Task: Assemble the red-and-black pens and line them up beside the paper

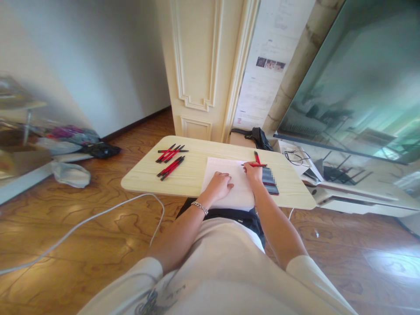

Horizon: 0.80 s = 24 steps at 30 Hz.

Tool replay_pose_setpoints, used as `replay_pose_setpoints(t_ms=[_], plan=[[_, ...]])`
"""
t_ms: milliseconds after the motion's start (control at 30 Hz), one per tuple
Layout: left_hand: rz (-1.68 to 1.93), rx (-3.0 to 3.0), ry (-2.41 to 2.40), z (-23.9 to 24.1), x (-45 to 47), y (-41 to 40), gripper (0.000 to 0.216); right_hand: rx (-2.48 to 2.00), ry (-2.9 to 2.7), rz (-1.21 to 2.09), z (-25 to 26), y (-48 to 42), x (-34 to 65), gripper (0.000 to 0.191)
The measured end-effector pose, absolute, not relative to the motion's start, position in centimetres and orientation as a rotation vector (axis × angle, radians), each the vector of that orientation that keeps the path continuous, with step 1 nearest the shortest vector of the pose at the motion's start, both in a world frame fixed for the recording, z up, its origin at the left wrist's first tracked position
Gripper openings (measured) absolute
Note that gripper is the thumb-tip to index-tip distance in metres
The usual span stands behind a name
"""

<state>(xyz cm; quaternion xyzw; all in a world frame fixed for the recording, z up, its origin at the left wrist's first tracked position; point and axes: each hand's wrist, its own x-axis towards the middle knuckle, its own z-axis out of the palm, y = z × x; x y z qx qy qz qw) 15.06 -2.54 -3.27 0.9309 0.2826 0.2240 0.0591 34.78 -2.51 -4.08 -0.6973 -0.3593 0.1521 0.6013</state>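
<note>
Sideways in the right hand (252, 171), a slim red pen (258, 165); left hand (220, 184) flat on white paper (223, 166).

2 loose bunches of red-and-black pens (170, 167) lie on the left part of the pale wooden tabletop (144, 177). A dark flat item (270, 181), blurred, lies towards its right edge. A white cable (98, 214) curls over the wood floor (328, 245). A black bag (259, 136) sits behind the tabletop, beside a cream panelled pillar (200, 65).
</note>
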Motion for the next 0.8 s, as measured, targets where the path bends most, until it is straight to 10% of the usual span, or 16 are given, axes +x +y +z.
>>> replay_pose_setpoints(t_ms=[800], plan=[[0.844,2.576,1.024,-3.2,12.0,-2.4,0.017,-1.509,-1.065,0.761,-2.4,1.2,26.7,0.009]])
